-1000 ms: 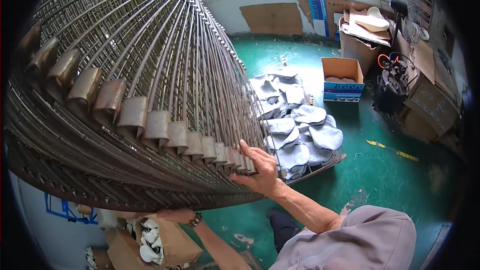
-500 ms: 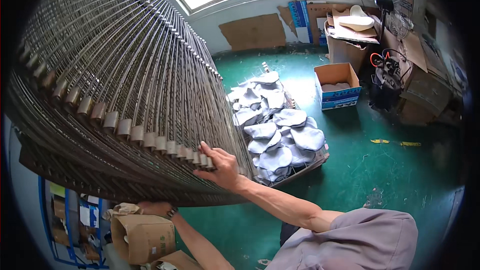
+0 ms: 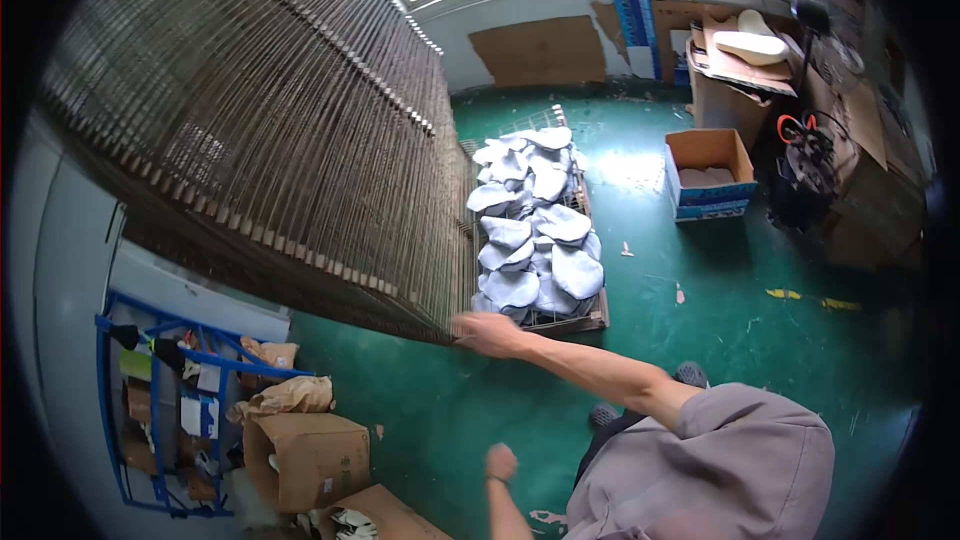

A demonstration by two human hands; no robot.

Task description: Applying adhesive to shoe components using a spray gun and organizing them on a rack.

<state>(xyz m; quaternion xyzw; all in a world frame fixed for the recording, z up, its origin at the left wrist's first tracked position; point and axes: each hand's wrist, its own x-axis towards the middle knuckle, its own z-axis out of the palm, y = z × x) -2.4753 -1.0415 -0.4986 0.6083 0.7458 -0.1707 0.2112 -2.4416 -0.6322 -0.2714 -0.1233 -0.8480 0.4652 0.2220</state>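
A tall stack of metal wire shelves (image 3: 300, 130), a drying rack by its look, rises on the left with a row of small metal end caps along its near edge. My right hand (image 3: 490, 335) is at the near lower corner of this wire rack, its fingers curled round the edge and slightly blurred. Lower down, my left hand (image 3: 501, 462) hangs over the floor, apart from the rack, and its fingers are smeared by motion. Beyond my right hand, many light grey, rounded flat pieces (image 3: 511, 288) lie overlapping on a low wire shelf.
A blue-sided open carton (image 3: 712, 202) stands on the green floor at the right. Brown cartons (image 3: 318, 460) sit at the lower left beside a blue-framed rack (image 3: 115, 400). Piled boxes, pale shapes and a fan line the far right. My shoes (image 3: 690, 374) show below my right arm.
My left hand has come away from near the brown carton and moved right. The fanned wire shelves now lie more evenly spaced. My right hand is at the rack's corner, and the view has shifted.
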